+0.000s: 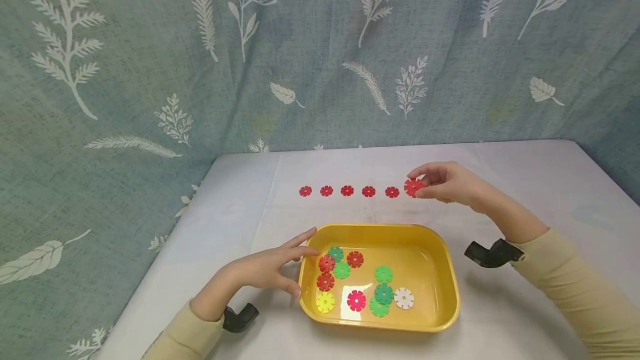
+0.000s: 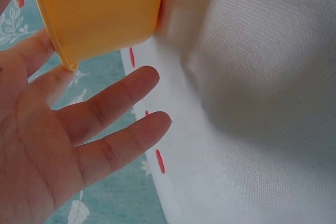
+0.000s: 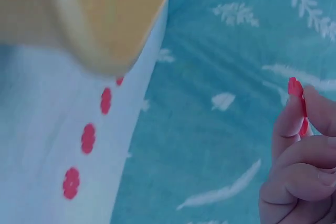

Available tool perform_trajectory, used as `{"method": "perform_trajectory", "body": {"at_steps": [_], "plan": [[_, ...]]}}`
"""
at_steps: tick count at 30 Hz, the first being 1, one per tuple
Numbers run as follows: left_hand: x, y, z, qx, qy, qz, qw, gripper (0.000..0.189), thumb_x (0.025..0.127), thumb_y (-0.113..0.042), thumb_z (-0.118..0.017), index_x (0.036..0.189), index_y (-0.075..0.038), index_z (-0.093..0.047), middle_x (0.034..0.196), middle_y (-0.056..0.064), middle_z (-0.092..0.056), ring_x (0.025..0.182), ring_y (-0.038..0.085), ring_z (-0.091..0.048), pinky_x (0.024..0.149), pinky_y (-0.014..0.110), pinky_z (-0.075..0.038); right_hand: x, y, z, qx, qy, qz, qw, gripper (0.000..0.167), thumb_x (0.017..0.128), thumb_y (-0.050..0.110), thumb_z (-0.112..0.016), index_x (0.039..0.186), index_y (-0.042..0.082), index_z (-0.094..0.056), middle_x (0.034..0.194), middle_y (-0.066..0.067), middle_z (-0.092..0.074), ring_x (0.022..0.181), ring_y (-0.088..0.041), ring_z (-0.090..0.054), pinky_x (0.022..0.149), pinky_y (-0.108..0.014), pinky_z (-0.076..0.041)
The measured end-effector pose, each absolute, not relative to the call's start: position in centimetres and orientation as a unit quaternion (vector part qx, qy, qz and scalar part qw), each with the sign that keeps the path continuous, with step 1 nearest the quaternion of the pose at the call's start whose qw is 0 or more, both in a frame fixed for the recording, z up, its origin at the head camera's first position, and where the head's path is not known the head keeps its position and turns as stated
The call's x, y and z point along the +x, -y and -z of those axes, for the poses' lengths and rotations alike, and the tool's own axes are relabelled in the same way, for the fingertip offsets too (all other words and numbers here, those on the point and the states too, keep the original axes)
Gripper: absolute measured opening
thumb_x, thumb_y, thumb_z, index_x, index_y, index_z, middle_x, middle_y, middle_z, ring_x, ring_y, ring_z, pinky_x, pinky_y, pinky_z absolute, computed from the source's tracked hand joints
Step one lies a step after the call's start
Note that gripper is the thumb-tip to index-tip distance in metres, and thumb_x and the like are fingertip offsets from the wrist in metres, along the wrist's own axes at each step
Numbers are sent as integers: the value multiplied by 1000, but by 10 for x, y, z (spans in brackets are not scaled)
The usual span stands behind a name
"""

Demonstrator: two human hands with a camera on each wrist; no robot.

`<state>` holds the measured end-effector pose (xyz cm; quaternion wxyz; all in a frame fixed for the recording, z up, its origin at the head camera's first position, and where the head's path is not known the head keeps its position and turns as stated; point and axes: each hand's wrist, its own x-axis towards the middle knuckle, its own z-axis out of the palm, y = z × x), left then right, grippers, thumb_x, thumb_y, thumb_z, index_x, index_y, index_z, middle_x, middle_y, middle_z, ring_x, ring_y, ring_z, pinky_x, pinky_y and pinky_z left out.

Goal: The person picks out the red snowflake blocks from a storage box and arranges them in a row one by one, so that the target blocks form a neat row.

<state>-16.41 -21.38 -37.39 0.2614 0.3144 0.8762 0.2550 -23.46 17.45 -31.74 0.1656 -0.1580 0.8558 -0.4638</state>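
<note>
My right hand [image 1: 447, 185] pinches a red notched plastic disc [image 1: 413, 187] between thumb and fingers, above the table at the right end of a row of red discs [image 1: 347, 190]. In the right wrist view that pinched disc [image 3: 297, 90] shows nearly edge-on. My left hand [image 1: 272, 266] rests at the left rim of a yellow tray [image 1: 452, 293], its fingers spread. From the left wrist view, some fingers of the left hand [image 2: 79, 124] touch the rim while two stretch out free beneath it. Inside the tray lie red, green, yellow, pink and white discs [image 1: 383, 293].
A white cloth [image 1: 540, 182] covers the table. Behind and to the left hangs a blue-green curtain [image 1: 320, 71] with white leaf prints. Black wrist mounts [image 1: 492, 253] sit at both sleeves.
</note>
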Motion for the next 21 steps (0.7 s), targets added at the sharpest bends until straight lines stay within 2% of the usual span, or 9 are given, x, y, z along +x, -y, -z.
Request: {"method": "perform_trajectory", "body": {"at_steps": [6, 10, 21], "plan": [[-164, 213, 373, 313, -876, -258, 261, 79, 69, -47, -71, 135, -14, -43, 155, 2, -2, 137, 29, -22, 102, 51, -34, -249, -191, 326, -111, -861, 474, 147, 47, 82, 26, -68, 123, 8, -52, 88, -7, -58, 51, -12, -32, 49, -22, -33], [-164, 213, 372, 313, -877, -257, 260, 79, 69, -46, -71, 135, -14, -43, 155, 2, -2, 137, 29, -22, 102, 51, -34, -261, -200, 335, -77, -867, 471, 141, 51, 82, 31, -68, 125, 10, -50, 90, -6, -58, 53, -13, -33, 52, -22, -36], [-164, 214, 374, 307, -878, -256, 263, 77, 70, -44, -72, 135, -16, -43, 155, -1, -2, 137, 27, -23, 102, 50, -34, -286, -218, 364, -32, -861, 485, 151, 48, 85, 23, -65, 127, 8, -47, 81, 0, -57, 50, -12, -31, 51, -25, -32]]}}
